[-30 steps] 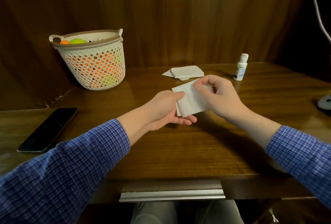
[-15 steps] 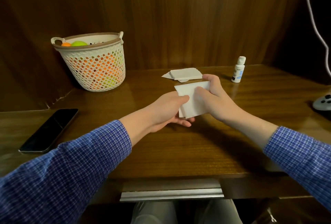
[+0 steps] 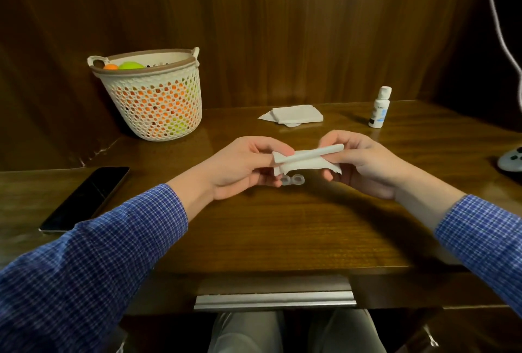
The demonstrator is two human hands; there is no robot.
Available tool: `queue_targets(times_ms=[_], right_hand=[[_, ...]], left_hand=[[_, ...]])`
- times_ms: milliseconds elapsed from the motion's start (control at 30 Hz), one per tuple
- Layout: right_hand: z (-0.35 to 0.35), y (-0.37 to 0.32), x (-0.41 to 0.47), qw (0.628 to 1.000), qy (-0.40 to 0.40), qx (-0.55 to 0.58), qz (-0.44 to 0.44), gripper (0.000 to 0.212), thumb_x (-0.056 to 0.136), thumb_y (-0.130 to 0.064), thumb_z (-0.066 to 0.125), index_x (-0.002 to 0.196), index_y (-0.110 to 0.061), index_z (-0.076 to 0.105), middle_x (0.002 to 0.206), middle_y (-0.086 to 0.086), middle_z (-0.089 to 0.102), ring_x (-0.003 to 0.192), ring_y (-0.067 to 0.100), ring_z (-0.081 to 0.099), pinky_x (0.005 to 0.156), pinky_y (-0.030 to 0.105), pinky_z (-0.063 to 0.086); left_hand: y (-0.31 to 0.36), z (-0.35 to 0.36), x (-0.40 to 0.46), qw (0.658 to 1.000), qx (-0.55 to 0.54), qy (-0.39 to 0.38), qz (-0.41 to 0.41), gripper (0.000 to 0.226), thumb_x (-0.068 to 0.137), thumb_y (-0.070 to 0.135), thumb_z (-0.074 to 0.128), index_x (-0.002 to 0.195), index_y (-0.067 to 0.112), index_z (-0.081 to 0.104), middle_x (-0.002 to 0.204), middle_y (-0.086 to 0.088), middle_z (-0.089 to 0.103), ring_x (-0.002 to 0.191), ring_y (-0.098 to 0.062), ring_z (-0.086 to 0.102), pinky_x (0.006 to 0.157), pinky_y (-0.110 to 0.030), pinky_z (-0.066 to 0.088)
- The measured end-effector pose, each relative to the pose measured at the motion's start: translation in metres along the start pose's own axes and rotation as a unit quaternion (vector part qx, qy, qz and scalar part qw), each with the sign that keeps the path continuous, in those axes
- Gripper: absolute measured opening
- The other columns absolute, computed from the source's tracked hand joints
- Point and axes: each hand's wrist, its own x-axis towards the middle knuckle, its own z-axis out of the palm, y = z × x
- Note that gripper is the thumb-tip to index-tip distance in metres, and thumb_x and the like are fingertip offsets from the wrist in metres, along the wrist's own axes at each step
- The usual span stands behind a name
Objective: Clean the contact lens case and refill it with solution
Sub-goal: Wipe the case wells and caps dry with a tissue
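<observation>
Over the middle of the desk [image 3: 282, 239], in the head view, both hands now hold one tissue [image 3: 306, 159] stretched sideways between them. The left hand [image 3: 243, 167] pinches its left end with curled fingers and thumb, and the right hand [image 3: 364, 163] pinches the right end the same way. The sheet is folded or rolled into a narrow strip.

Half a second ago the tissue was a flat square held up between the hands; it has since been folded over and drawn out lengthwise, and the hands have moved apart. That shift uncovers the contact lens case [image 3: 292, 179], which lies on the desk just below the strip, toward 6 o'clock from it, beside the left fingertips. Its two clear cups look uncapped, though I cannot tell if they are wet.

My judgement is that the tissue is being shaped into a wiping edge, so the cleaning is only being prepared and the refill has not started. The solution bottle [image 3: 379, 108] stands upright and capped at 2 o'clock from the hands, well apart. Spare tissues [image 3: 293, 115] lie at 12 o'clock, a basket [image 3: 152, 98] at 10 o'clock, and a phone [image 3: 84, 198] at 9 o'clock.
</observation>
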Motion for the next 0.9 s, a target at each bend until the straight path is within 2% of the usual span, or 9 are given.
queue_targets(times_ms=[133, 233, 300, 400, 467, 567, 667, 767, 900], right_hand=[[-0.006, -0.001, -0.004, 0.999, -0.030, -0.023, -0.029, 0.013, 0.088, -0.014, 0.070, 0.095, -0.013, 0.080, 0.087, 0.011, 0.072, 0.078, 0.017, 0.068, 0.070, 0.023, 0.057], [-0.010, -0.003, -0.002, 0.999, -0.013, -0.043, -0.016, 0.022, 0.087, -0.007, 0.061, 0.091, -0.012, 0.082, 0.090, 0.014, 0.073, 0.080, 0.019, 0.070, 0.070, 0.023, 0.057], [-0.008, -0.003, 0.001, 0.999, 0.010, -0.046, 0.002, 0.017, 0.084, -0.014, 0.064, 0.082, -0.007, 0.079, 0.089, 0.015, 0.072, 0.079, 0.023, 0.069, 0.071, 0.028, 0.056], [-0.004, 0.000, 0.007, 0.985, 0.066, -0.157, -0.010, 0.015, 0.086, -0.019, 0.081, 0.076, -0.012, 0.073, 0.081, 0.001, 0.070, 0.076, 0.013, 0.067, 0.066, 0.024, 0.054], [-0.003, 0.002, 0.009, 0.972, 0.078, -0.221, -0.023, 0.012, 0.085, -0.008, 0.079, 0.081, -0.015, 0.070, 0.080, -0.003, 0.069, 0.075, 0.008, 0.065, 0.064, 0.019, 0.053], [-0.003, 0.003, 0.012, 0.969, 0.060, -0.240, -0.015, 0.018, 0.086, -0.004, 0.079, 0.092, -0.018, 0.068, 0.094, 0.002, 0.070, 0.087, 0.018, 0.067, 0.065, 0.020, 0.056], [-0.006, 0.005, 0.016, 0.977, 0.044, -0.206, -0.008, 0.026, 0.085, -0.008, 0.079, 0.104, -0.019, 0.066, 0.099, 0.000, 0.072, 0.095, 0.022, 0.070, 0.069, 0.024, 0.059], [-0.010, 0.007, 0.020, 0.990, 0.048, -0.133, 0.016, 0.043, 0.078, -0.019, 0.082, 0.116, -0.021, 0.063, 0.102, 0.004, 0.074, 0.097, 0.027, 0.071, 0.078, 0.035, 0.058], [-0.016, 0.006, 0.023, 0.983, 0.020, -0.179, 0.019, 0.029, 0.086, -0.011, 0.078, 0.113, -0.019, 0.071, 0.107, 0.003, 0.075, 0.101, 0.023, 0.072, 0.078, 0.030, 0.060]], left_hand=[[-0.001, -0.007, -0.003, 0.999, -0.010, -0.034, -0.008, 0.040, 0.101, -0.007, 0.050, 0.086, 0.012, 0.081, 0.082, -0.009, 0.074, 0.072, -0.018, 0.069, 0.068, -0.031, 0.061], [0.001, -0.006, -0.001, 1.000, 0.011, -0.026, -0.013, 0.027, 0.096, 0.001, 0.055, 0.083, 0.006, 0.079, 0.103, -0.019, 0.069, 0.080, -0.023, 0.072, 0.072, -0.033, 0.061], [-0.001, -0.004, 0.003, 0.998, 0.061, 0.003, -0.009, 0.017, 0.089, 0.011, 0.067, 0.074, 0.008, 0.075, 0.108, -0.019, 0.068, 0.085, -0.024, 0.074, 0.075, -0.033, 0.061], [-0.007, -0.002, 0.011, 0.981, 0.183, 0.050, 0.032, 0.025, 0.087, 0.010, 0.080, 0.067, 0.015, 0.065, 0.081, -0.007, 0.074, 0.084, -0.024, 0.077, 0.072, -0.029, 0.062], [-0.010, 0.000, 0.016, 0.973, 0.216, 0.066, 0.035, 0.020, 0.085, 0.010, 0.082, 0.078, 0.016, 0.064, 0.081, -0.004, 0.075, 0.087, -0.023, 0.078, 0.070, -0.026, 0.062], [-0.009, 0.003, 0.022, 0.973, 0.228, 0.029, -0.008, 0.012, 0.092, 0.021, 0.076, 0.103, 0.021, 0.074, 0.095, 0.004, 0.079, 0.093, -0.010, 0.076, 0.071, -0.019, 0.058], [-0.007, 0.003, 0.025, 0.966, 0.257, -0.011, -0.021, 0.010, 0.095, 0.021, 0.073, 0.103, 0.022, 0.079, 0.088, 0.011, 0.079, 0.087, -0.003, 0.074, 0.070, -0.012, 0.053], [-0.009, 0.004, 0.027, 0.971, 0.239, 0.006, -0.020, 0.012, 0.095, 0.019, 0.072, 0.103, 0.017, 0.081, 0.089, 0.006, 0.079, 0.086, -0.005, 0.074, 0.069, -0.012, 0.052], [-0.008, 0.005, 0.034, 0.969, 0.245, 0.026, 0.002, 0.012, 0.093, 0.017, 0.074, 0.103, 0.018, 0.081, 0.093, 0.004, 0.080, 0.092, -0.009, 0.075, 0.072, -0.015, 0.056]])
